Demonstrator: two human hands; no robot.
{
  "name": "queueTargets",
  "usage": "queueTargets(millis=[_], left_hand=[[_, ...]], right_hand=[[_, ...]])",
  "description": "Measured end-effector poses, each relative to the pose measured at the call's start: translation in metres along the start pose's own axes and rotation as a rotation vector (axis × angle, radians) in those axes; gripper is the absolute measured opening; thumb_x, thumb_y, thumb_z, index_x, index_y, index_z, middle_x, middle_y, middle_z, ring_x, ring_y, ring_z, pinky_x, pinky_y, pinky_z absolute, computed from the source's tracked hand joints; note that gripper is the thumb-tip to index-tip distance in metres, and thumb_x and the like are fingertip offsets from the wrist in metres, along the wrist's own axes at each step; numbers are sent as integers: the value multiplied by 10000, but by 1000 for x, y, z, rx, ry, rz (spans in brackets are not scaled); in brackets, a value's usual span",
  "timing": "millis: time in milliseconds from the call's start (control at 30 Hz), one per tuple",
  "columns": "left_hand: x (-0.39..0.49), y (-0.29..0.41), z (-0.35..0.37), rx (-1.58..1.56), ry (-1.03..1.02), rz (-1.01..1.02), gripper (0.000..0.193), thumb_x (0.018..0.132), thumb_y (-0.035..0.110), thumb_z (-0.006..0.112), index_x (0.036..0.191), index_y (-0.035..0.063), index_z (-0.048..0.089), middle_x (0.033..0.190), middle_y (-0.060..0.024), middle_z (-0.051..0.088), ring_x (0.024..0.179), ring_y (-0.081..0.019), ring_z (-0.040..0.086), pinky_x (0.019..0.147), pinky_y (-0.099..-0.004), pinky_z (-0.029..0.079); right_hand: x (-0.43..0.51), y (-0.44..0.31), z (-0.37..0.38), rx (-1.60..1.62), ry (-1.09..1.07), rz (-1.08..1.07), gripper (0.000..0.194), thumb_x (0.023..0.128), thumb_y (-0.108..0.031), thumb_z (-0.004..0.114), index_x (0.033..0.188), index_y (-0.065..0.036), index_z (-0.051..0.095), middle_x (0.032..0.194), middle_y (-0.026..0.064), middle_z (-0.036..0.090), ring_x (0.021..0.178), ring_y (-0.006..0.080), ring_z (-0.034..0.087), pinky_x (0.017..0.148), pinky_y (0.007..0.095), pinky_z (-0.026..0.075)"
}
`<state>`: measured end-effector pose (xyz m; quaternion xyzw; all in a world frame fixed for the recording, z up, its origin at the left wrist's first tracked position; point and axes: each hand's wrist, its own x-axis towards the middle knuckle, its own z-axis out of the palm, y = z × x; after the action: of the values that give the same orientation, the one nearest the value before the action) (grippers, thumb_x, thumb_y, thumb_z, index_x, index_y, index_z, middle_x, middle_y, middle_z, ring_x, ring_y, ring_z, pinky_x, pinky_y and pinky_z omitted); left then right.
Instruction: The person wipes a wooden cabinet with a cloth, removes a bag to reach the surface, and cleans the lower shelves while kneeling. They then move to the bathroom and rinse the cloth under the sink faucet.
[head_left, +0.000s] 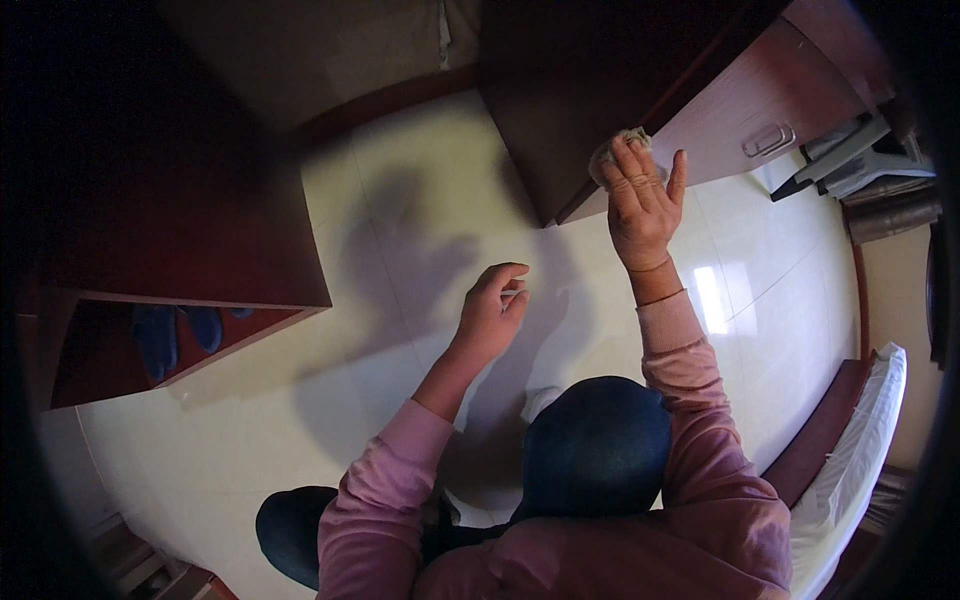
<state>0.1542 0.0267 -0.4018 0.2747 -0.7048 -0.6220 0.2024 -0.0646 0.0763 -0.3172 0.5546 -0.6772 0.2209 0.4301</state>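
My right hand (643, 199) presses a crumpled, greyish-beige cloth (602, 159) against the lower edge of a dark red-brown wooden cabinet (559, 142). Its fingers lie over the cloth, with the thumb or outer finger spread to the side. Below and to the left, my left hand (496, 306) hangs in the air above the pale tiled floor (405, 300), fingers loosely curled and holding nothing. The cabinet's lighter front (757, 94) bears a metal handle (769, 141) to the right of my right hand.
At left stands another dark red cabinet (225, 262) with blue slippers (155, 341) in its low open compartment. A folding metal-legged item (832, 161) is at upper right. A white-covered mattress (855, 457) on a red-brown frame lies at lower right. My knee (596, 446) is below my hands.
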Motion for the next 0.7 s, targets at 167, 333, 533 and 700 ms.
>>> queueTargets(millis=[167,333,533,700], left_hand=[[-1,-4,7,-42,-42,-5,323,879,29,588,1199,49,548,1152,-94,572,992,-174,601,829,-306,511],[-3,-7,11,-27,-22,17,346,819,-8,615,1155,49,556,1158,-103,572,945,-194,615,802,-313,540],[-5,-14,10,-42,-42,-44,337,852,0,591,1183,53,552,1146,-83,575,992,-175,603,833,-303,512],[-6,-22,10,-41,-15,-36,333,830,-7,607,1152,63,563,1129,-104,586,945,-190,629,790,-305,542]], right_hand=[[-28,-5,9,26,-109,-10,163,790,-103,640,929,-145,714,1150,11,662,1116,160,603,1097,500,278],[-58,-11,24,58,-193,-5,178,795,-119,607,937,-147,712,1170,7,651,1112,153,601,1094,510,279],[-87,-13,37,58,-292,-29,208,795,-141,580,960,-152,706,1189,-9,640,1126,126,585,1102,510,271],[-107,-17,47,67,-351,-26,173,790,-141,592,928,-140,697,1190,-13,640,1131,120,581,1106,518,255]])
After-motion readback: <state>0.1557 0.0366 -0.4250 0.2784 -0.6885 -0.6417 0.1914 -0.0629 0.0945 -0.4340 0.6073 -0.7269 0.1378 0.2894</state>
